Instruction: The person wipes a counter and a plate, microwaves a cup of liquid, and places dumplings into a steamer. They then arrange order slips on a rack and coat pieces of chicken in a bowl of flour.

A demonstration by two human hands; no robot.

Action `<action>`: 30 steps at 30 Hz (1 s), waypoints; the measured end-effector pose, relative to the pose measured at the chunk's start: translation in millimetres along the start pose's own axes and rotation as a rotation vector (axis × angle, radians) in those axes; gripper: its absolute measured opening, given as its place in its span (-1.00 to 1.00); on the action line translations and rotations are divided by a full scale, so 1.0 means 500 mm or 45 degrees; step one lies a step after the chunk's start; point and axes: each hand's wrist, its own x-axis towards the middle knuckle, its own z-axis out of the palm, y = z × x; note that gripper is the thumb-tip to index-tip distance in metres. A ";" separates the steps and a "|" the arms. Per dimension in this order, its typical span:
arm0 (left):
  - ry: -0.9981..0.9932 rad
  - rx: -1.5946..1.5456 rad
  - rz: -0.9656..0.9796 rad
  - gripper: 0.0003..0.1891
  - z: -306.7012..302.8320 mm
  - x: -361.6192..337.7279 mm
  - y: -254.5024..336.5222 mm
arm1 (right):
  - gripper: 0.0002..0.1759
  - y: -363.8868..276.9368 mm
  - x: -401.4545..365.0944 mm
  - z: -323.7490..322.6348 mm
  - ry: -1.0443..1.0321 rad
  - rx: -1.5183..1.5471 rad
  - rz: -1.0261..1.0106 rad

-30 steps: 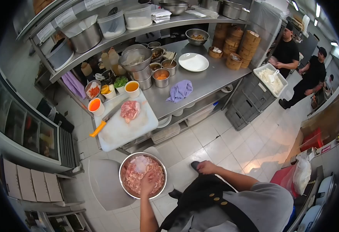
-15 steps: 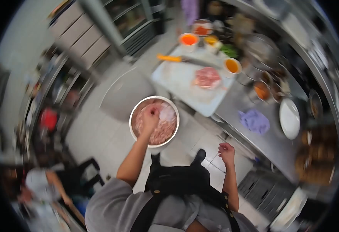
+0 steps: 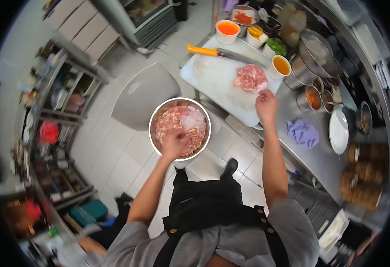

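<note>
Left hand (image 3: 176,143): you had it down in the steel bowl (image 3: 180,99), fingers curled over the chopped meat (image 3: 170,118); can't tell if they were gripping any, since the undersides were hidden. A pale, translucent lump (image 3: 192,119) lay on top of that meat, near the far side. The bowl was just in front of your body, low beside the counter (image 3: 321,169), probably so one arm could reach straight down into it. Its support didn't show.

Right hand (image 3: 267,106): you had it at the near edge of the uncut meat piece (image 3: 250,77), fingers bent inward; can't tell if they pinched the edge or only hovered beside it. That piece lay flat on the white cutting board (image 3: 213,75), likely for a steady surface.

Knife (image 3: 202,50) lay along the board's far side, orange handle jutting past the edge, likely parked clear of the meat yet easy to grab. Red-orange tub (image 3: 227,29) and amber tub (image 3: 281,66) stood around the board, presumably within reach. Purple cloth (image 3: 302,133) sat crumpled on the counter, handy for wiping, I'd guess.
</note>
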 end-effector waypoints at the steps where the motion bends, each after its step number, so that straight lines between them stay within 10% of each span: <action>1: 0.005 -0.005 0.223 -0.80 0.044 0.062 0.046 | -0.89 0.001 -0.013 -0.012 0.039 -0.051 0.020; 6: 0.101 0.421 0.953 -0.70 0.264 0.313 0.280 | -0.92 -0.031 -0.272 -0.101 -0.221 0.038 0.395; 10: -0.052 0.751 1.113 -0.65 0.398 0.432 0.319 | -0.88 -0.014 -0.528 -0.155 -0.395 0.244 0.907; 13: -0.202 0.979 1.099 -0.64 0.410 0.484 0.339 | -0.94 0.064 -0.502 -0.225 -0.289 0.006 0.777; 16: -0.494 0.444 0.645 -0.64 0.316 0.535 0.387 | -0.90 0.183 -0.360 -0.259 0.123 -0.281 0.424; 23: -0.546 -0.241 0.304 -0.75 0.023 0.500 0.395 | -0.65 0.218 0.023 -0.061 0.027 -0.192 -0.238; 30: -0.206 0.285 0.050 -0.80 -0.073 0.270 0.141 | -0.81 0.254 0.096 0.022 -0.242 -0.246 0.058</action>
